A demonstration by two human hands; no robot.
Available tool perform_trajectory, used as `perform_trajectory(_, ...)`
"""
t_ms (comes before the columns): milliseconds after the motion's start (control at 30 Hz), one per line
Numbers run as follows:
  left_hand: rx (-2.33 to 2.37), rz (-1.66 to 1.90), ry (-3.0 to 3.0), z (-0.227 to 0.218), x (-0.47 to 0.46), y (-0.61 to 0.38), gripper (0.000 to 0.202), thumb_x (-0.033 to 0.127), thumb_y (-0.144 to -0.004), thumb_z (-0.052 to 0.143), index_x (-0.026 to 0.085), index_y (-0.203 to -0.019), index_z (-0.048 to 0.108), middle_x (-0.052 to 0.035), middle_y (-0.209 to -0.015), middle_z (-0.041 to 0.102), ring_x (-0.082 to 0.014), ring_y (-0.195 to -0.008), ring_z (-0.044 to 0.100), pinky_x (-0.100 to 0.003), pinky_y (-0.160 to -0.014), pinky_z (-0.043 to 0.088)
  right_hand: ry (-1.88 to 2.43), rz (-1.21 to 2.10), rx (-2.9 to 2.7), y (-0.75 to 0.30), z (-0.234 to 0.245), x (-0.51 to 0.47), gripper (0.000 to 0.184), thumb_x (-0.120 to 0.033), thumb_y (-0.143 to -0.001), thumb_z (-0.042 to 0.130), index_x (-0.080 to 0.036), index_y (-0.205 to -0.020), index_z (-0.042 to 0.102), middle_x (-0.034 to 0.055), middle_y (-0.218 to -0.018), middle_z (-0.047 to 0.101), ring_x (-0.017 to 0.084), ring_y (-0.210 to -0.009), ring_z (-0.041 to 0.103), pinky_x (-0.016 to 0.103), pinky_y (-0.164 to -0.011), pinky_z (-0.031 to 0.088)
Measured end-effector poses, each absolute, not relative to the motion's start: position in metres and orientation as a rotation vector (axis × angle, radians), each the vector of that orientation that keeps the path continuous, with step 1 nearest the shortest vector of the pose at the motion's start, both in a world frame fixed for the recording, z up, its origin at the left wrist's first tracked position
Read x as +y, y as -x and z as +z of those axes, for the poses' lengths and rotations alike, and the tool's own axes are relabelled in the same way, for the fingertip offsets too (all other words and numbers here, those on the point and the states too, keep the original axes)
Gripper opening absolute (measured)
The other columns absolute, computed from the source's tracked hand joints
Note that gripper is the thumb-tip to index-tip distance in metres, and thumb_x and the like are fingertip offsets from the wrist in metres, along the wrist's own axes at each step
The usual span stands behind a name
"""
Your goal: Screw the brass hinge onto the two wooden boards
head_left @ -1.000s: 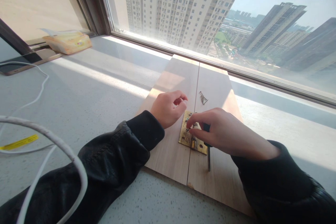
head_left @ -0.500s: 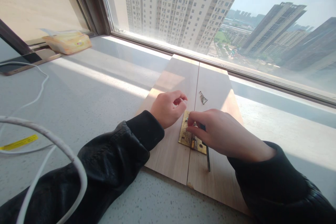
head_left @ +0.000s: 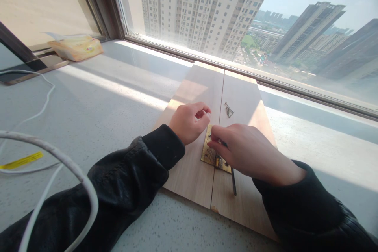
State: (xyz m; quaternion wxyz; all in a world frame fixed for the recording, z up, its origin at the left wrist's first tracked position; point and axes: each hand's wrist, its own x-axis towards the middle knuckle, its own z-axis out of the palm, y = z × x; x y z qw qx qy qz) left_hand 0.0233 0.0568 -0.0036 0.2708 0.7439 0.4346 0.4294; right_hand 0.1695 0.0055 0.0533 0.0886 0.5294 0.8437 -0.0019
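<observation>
Two light wooden boards [head_left: 195, 86] lie side by side on the window ledge. A brass hinge [head_left: 210, 155] spans their seam. My left hand [head_left: 189, 121] rests curled on the left board beside the hinge, fingers closed, nothing visible in them. My right hand [head_left: 245, 150] hovers over the hinge with thumb and fingers pinched on something small I cannot make out. A dark screwdriver shaft [head_left: 234, 181] sticks out from under my right hand. Loose screws [head_left: 228, 110] lie on the right board.
A grey speckled ledge [head_left: 112, 102] runs along the window. White cables [head_left: 47, 153] curve at the left, one with a yellow tag [head_left: 20, 160]. A yellow packet [head_left: 76, 47] and a phone [head_left: 32, 69] lie at the far left.
My right hand has slid slightly left and down over the hinge, covering more of it. The screwdriver shaft shifted a little. My left hand has stayed put.
</observation>
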Motion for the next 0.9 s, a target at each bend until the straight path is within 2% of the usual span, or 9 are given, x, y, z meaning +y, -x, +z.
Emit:
perform_trajectory(300, 1.174, 1.143, -2.016, -0.002, 0.056, -0.023, 0.017, 0.020, -0.077, 0.049, 0.015, -0.082, 0.064, 0.0011, -0.062, 0.060, -0.0076, -0.051, 0.043, -0.020, -0.049, 0.036, -1.601, 0.032, 2.526, -0.170, 0.049, 0.006, 0.030, -0.041, -0.085, 0.044, -0.019, -0.067, 0.053, 0.0004, -0.057, 0.051, 0.011, -0.049, 0.040, 0.025, -0.047, 0.018)
perform_trajectory(400, 1.174, 1.135, -2.016, -0.002, 0.056, -0.023, 0.017, 0.020, -0.077, 0.049, 0.015, -0.083, 0.064, 0.0009, -0.063, 0.060, -0.0077, -0.051, 0.044, -0.020, -0.049, 0.036, -1.662, -0.061, 2.542, -0.173, 0.053, 0.006, 0.025, -0.046, -0.080, 0.051, -0.023, -0.076, 0.060, 0.0004, -0.059, 0.054, 0.013, -0.052, 0.046, 0.025, -0.049, 0.024)
perform_trajectory(500, 1.173, 1.143, -2.015, -0.003, 0.056, -0.023, 0.017, 0.020, -0.077, 0.049, 0.015, -0.082, 0.064, 0.0007, -0.062, 0.060, -0.0078, -0.051, 0.043, -0.020, -0.049, 0.036, -1.650, -0.200, 2.617, -0.177, 0.058, 0.006, 0.020, -0.040, -0.076, 0.057, -0.028, -0.091, 0.064, -0.0010, -0.060, 0.056, 0.012, -0.052, 0.049, 0.024, -0.051, 0.029)
perform_trajectory(633, 1.165, 1.157, -2.012, -0.004, 0.057, -0.023, 0.017, 0.020, -0.078, 0.049, 0.015, -0.082, 0.064, 0.0007, -0.062, 0.060, -0.0076, -0.051, 0.043, -0.020, -0.049, 0.036, -1.586, -0.236, 2.656, -0.179, 0.060, 0.006, 0.015, -0.028, -0.079, 0.051, -0.027, -0.081, 0.066, -0.0010, -0.059, 0.056, 0.012, -0.054, 0.050, 0.024, -0.053, 0.031)
perform_trajectory(900, 1.170, 1.150, -2.003, -0.003, 0.056, -0.023, 0.017, 0.020, -0.077, 0.049, 0.015, -0.082, 0.064, 0.0008, -0.062, 0.060, -0.0076, -0.051, 0.043, -0.020, -0.048, 0.036, -1.563, -0.250, 2.636, -0.178, 0.057, 0.007, 0.015, -0.026, -0.081, 0.048, -0.026, -0.080, 0.062, -0.0005, -0.064, 0.059, 0.013, -0.059, 0.053, 0.025, -0.055, 0.032)
